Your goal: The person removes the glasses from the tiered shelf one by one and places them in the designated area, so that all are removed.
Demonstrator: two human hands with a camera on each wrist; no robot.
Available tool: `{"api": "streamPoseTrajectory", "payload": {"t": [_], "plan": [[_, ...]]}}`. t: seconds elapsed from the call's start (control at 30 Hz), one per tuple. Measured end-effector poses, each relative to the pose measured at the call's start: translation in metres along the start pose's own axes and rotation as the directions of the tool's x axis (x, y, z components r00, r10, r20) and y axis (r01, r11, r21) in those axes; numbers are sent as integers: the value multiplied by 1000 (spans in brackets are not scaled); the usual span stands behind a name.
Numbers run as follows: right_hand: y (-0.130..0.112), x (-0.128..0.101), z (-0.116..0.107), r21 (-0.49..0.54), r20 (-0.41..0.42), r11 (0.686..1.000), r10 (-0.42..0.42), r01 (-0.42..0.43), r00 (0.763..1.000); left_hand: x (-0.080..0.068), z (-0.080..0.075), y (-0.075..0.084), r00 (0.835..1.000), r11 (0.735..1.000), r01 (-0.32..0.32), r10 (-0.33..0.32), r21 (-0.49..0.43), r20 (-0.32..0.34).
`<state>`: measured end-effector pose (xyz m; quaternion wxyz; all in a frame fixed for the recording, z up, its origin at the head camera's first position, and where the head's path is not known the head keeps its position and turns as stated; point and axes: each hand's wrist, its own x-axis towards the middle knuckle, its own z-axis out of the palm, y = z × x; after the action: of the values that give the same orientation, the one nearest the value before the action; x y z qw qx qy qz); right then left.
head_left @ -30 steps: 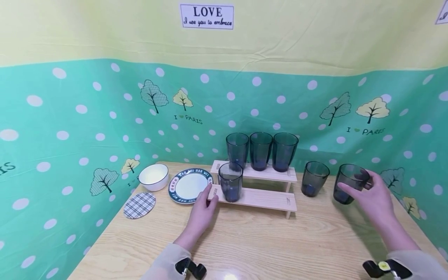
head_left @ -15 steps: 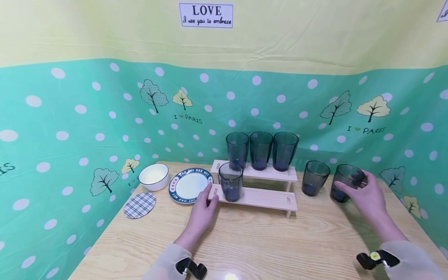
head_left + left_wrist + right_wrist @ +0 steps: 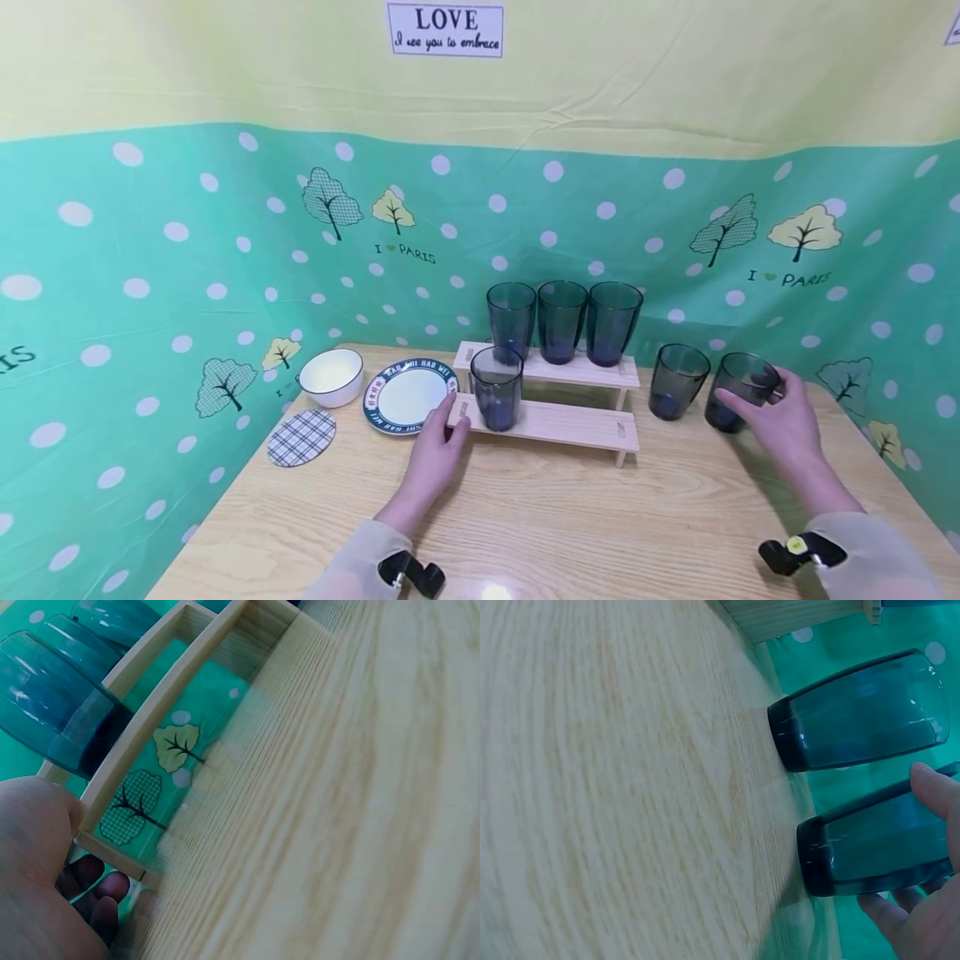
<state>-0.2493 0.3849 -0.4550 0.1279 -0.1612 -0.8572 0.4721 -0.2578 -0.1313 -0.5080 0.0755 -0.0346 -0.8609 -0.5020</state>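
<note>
Your right hand [image 3: 787, 423] curls wide round one glass tumbler [image 3: 881, 851] of six; your left hand [image 3: 437, 450] grips the lower wooden riser [image 3: 570, 423] by its left end. Left of that grip, a plate [image 3: 408, 400] reads "HAO SHI HAO WEI"; a sign [image 3: 446, 30] beyond, "LOVE."

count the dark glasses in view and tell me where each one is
6: left glass, middle glass and right glass on the upper shelf; front glass on the lower shelf; fifth glass on the table to the right; sixth glass in the right hand.
</note>
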Motion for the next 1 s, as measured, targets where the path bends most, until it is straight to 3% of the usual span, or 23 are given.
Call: {"api": "streamPoseTrajectory", "payload": {"t": [0.47,0.73,1.0], "plan": [[2,0,6,-9,-6,1000,-24,24,1000,0,-2,-2,1000,1000,3,-3,1,-3],[1,-1,2,3,40,999,-40,40,998,0,0,-5,1000,1000,-1,1,5,-1],[-29,-16,-10,39,-15,998,-47,48,999,0,0,-3,1000,1000,-3,3,5,3]]}}
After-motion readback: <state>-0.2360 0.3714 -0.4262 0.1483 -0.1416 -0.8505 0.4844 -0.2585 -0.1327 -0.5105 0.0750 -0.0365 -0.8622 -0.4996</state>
